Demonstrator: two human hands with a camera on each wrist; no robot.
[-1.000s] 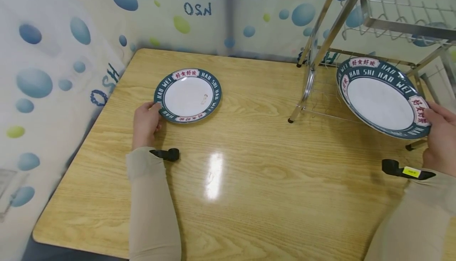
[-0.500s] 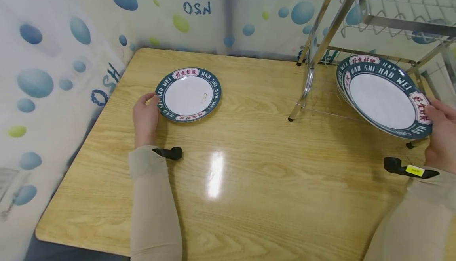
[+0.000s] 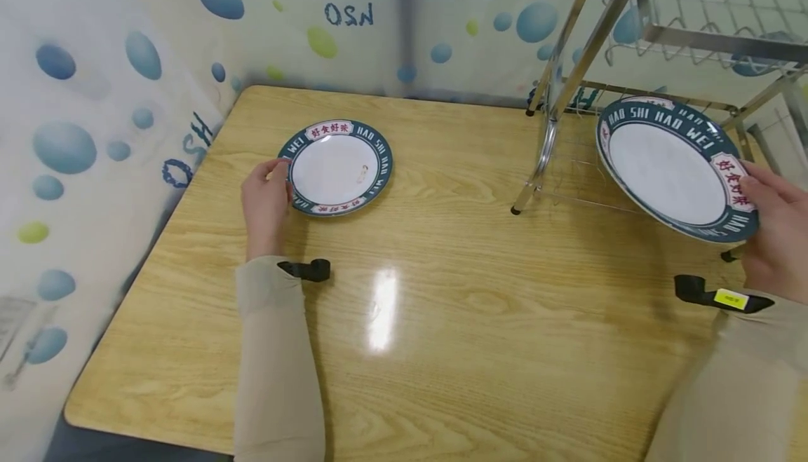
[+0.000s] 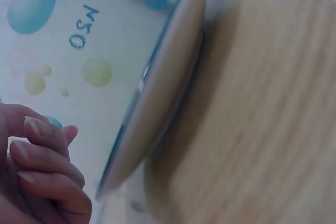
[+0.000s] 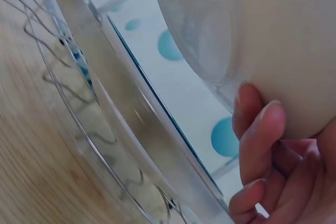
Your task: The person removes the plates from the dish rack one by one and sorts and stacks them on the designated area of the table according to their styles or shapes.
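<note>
A white plate (image 3: pixel 334 169) with a lettered dark-green rim lies on the table at the left. Over its left edge is my left hand (image 3: pixel 265 199); the left wrist view shows the fingers (image 4: pixel 55 174) loosely curled and apart from the plate, holding nothing. My right hand (image 3: pixel 779 223) pinches the right rim of a matching plate (image 3: pixel 665 174), tilted, at the rack's lower level. Beneath that held plate, the right wrist view shows another plate (image 5: pixel 144 124) in the rack, separated from it by a gap. The right thumb lies on the rim, with fingers (image 5: pixel 262 129) underneath.
A metal dish rack (image 3: pixel 600 34) stands at the back right, with a wire upper tier (image 3: pixel 719 38) above the held plate. Its foot (image 3: pixel 516 211) rests on the wooden table (image 3: pixel 467 336). Patterned walls (image 3: pixel 442 20) border the table's back and left sides.
My left hand has moved slightly up and right along the left plate's edge, its fingers coming over the rim. The right-hand plate has shifted slightly left, its tilt changing a little.
</note>
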